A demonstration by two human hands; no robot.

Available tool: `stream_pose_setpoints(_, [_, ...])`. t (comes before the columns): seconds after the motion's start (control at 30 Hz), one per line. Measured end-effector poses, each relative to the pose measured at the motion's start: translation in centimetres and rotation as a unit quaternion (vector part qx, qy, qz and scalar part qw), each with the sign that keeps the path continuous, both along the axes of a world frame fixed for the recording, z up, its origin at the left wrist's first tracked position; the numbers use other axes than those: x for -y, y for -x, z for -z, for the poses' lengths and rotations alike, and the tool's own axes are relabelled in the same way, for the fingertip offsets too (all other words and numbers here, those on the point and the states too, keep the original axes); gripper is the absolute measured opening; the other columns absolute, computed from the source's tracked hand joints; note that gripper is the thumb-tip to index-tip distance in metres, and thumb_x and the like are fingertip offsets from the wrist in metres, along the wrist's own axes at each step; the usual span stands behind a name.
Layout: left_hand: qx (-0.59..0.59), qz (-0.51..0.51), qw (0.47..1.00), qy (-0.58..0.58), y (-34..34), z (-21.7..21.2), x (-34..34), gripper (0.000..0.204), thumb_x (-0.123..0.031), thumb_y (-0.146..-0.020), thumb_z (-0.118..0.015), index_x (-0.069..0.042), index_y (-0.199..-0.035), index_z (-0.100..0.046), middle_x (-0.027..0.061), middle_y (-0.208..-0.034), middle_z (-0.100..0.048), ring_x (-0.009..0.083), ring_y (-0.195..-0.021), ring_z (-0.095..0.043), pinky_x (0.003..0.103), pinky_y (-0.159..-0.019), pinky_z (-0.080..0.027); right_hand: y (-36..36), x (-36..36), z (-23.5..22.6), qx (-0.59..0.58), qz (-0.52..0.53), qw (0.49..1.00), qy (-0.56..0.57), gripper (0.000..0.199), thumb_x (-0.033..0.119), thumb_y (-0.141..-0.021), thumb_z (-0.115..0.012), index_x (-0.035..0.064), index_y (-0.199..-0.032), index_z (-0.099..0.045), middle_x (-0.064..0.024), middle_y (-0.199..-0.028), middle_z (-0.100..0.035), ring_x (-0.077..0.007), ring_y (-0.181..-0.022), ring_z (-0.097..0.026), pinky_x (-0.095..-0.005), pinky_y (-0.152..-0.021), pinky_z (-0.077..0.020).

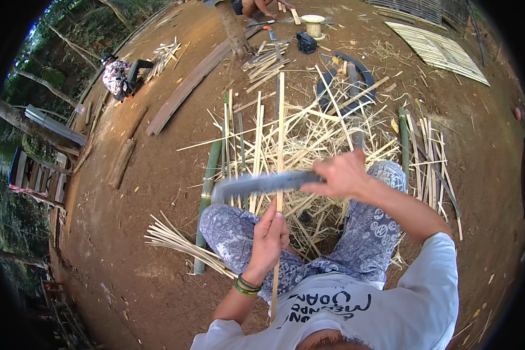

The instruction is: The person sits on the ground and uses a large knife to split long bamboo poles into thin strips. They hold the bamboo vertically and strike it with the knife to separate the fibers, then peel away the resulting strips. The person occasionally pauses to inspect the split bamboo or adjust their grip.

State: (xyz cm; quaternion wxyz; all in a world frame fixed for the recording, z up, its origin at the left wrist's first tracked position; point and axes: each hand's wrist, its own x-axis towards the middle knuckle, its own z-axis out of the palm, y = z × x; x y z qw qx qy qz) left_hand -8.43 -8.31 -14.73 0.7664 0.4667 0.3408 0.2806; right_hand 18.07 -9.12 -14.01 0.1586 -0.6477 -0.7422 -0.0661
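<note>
My left hand (269, 240) is closed around a long, pale bamboo strip (281, 134) that runs from my lap away from me. In my right hand (345, 175) is the handle end of a machete (262, 184). Its broad grey blade lies crosswise over the strip, just beyond my left hand, and its tip is blurred by motion. Whether the edge bites into the strip I cannot tell. Beyond my crossed legs lies a heap of bamboo shavings and strips (309, 146). A bundle of thin strips (186, 248) rests by my left knee.
Green bamboo poles (210, 175) flank the heap. More strips (431, 157) lie on the right, and a black tyre (364, 73) is behind the heap. A tree trunk (233, 29) and a long plank (186, 90) stand farther off. One person (116, 77) sits far left, another (252, 8) crouches at the top.
</note>
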Motion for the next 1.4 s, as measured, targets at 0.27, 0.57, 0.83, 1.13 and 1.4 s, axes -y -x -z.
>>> stream_pose_setpoints(0.27, [-0.020,0.042,0.999,-0.022,2.2,1.1,2.1,0.051,-0.013,-0.108,-0.040,-0.014,-0.157,-0.027,-0.0051,-0.066,-0.034,0.0044,-0.052,-0.034,0.020,-0.045,-0.031,-2.9,-2.0,-2.0,-0.171,0.094,0.980,0.048,0.071,0.074,-0.088,-0.052,0.0057,-0.076,-0.066,-0.0040,-0.044,-0.048,-0.0178,-0.038,-0.049,-0.0371,-0.038,-0.0416])
stream_pose_setpoints(0.57, [0.073,0.008,0.991,0.113,0.2,-0.8,0.7,0.019,-0.021,-0.108,-0.038,-0.011,-0.116,-0.052,-0.0042,-0.070,-0.034,0.0039,-0.052,-0.029,0.020,-0.046,-0.024,4.5,2.4,-0.1,-0.142,-0.048,0.989,-0.002,0.068,0.073,-0.082,-0.061,0.0063,-0.067,-0.061,-0.0115,-0.051,-0.058,-0.0315,-0.044,-0.060,-0.0447,-0.044,-0.0467])
stream_pose_setpoints(0.83, [0.071,0.012,0.992,0.104,0.1,-1.5,0.7,0.016,-0.021,-0.110,-0.038,-0.011,-0.107,-0.049,-0.0046,-0.067,-0.030,0.0042,-0.050,-0.024,0.022,-0.044,-0.019,4.3,2.3,0.1,-0.153,-0.028,0.986,-0.058,0.064,0.073,-0.080,-0.062,0.0107,-0.065,-0.056,-0.0074,-0.053,-0.059,-0.0268,-0.041,-0.057,-0.0411,-0.040,-0.0392])
stream_pose_setpoints(1.13, [0.026,0.005,0.998,0.065,0.5,-1.0,2.3,0.044,-0.019,-0.109,-0.038,-0.014,-0.153,-0.034,-0.0055,-0.069,-0.028,0.0045,-0.051,-0.024,0.021,-0.044,-0.022,1.9,0.7,-0.8,-0.134,0.048,0.989,0.038,0.069,0.076,-0.086,-0.053,0.0104,-0.069,-0.063,-0.0025,-0.046,-0.051,-0.0159,-0.037,-0.049,-0.0378,-0.037,-0.0393])
stream_pose_setpoints(1.4, [0.021,-0.030,0.999,0.039,-0.2,-1.3,0.9,0.020,-0.018,-0.109,-0.040,-0.007,-0.116,-0.054,-0.0055,-0.066,-0.030,0.0039,-0.051,-0.028,0.021,-0.045,-0.024,4.8,2.2,-0.2,-0.135,-0.045,0.990,0.014,0.063,0.069,-0.083,-0.062,0.0081,-0.067,-0.058,-0.0096,-0.056,-0.062,-0.0285,-0.044,-0.060,-0.0444,-0.042,-0.0424])
